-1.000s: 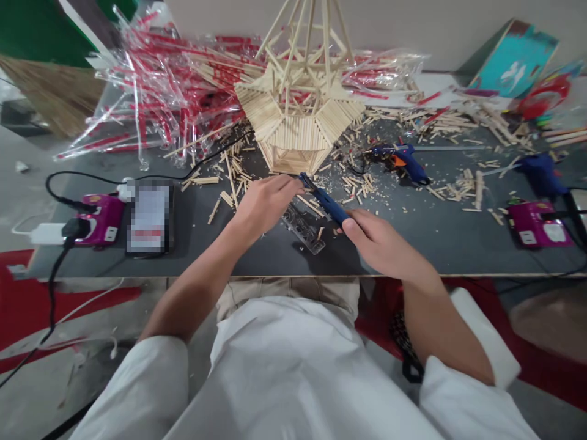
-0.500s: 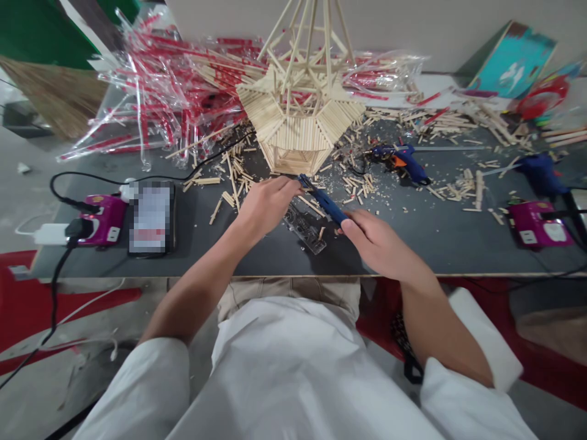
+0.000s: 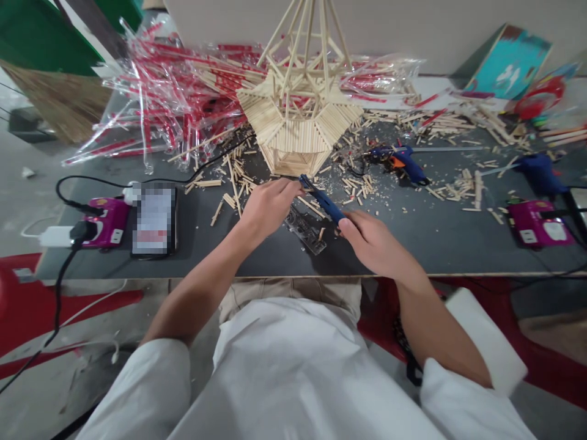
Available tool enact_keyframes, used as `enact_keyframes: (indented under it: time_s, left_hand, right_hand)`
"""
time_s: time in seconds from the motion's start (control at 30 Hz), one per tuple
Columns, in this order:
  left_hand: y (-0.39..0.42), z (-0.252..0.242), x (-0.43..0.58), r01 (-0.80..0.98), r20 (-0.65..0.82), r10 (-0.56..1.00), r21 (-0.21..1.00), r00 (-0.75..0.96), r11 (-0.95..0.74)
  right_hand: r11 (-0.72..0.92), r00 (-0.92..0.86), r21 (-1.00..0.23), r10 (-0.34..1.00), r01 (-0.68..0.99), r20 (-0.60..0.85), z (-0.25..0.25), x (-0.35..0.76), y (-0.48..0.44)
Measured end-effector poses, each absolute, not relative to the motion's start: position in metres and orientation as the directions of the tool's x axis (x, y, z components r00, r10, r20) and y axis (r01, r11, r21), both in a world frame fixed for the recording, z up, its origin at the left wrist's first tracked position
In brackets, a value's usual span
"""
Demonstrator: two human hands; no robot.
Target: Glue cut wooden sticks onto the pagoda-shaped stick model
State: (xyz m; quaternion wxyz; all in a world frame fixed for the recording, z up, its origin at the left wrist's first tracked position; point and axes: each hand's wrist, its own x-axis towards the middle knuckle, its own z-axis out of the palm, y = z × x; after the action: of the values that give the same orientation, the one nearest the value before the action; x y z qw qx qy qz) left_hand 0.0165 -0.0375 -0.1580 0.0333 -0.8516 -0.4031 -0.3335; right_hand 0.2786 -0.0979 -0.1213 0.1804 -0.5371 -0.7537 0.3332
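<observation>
My right hand (image 3: 369, 241) is wrapped round a blue-handled cutting tool (image 3: 328, 204), whose head points up and left. Close to that head, my left hand (image 3: 270, 205) has its fingers pinched together; what they hold is too small to make out. Both hands are just in front of a lantern-like structure of pale wooden sticks (image 3: 300, 134). Below the tool, between the hands, a clear plastic piece (image 3: 306, 231) lies on the dark table (image 3: 220, 256).
A phone (image 3: 153, 220) and a magenta power adapter (image 3: 107, 223) lie at the left. Behind are red-and-clear wrappers (image 3: 183, 91). At the right are a blue glue gun (image 3: 406, 164), another glue gun (image 3: 541, 173) and a second magenta adapter (image 3: 541, 225). Cut sticks are scattered around.
The view has shifted slightly, moving the phone and left adapter a little rightward in the picture. Both hands keep nearly the same pose, the tool still in my right hand.
</observation>
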Motion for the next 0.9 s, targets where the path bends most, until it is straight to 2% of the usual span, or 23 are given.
enact_keyframes:
  time_s: [0.27,0.9]
  left_hand:
    - [-0.0367,-0.158,0.0197,0.739,0.505,0.736,0.251,0.45,-0.625]
    - [-0.0309,-0.1644,0.0182,0.742,0.472,0.759,0.277,0.448,-0.61]
  right_hand:
    - [0.226,-0.393,-0.683,0.914,0.695,-0.098,-0.1178,0.2786,-0.098]
    - [0.17,-0.36,-0.712,0.924,0.681,-0.124,-0.1225,0.2772,-0.0924]
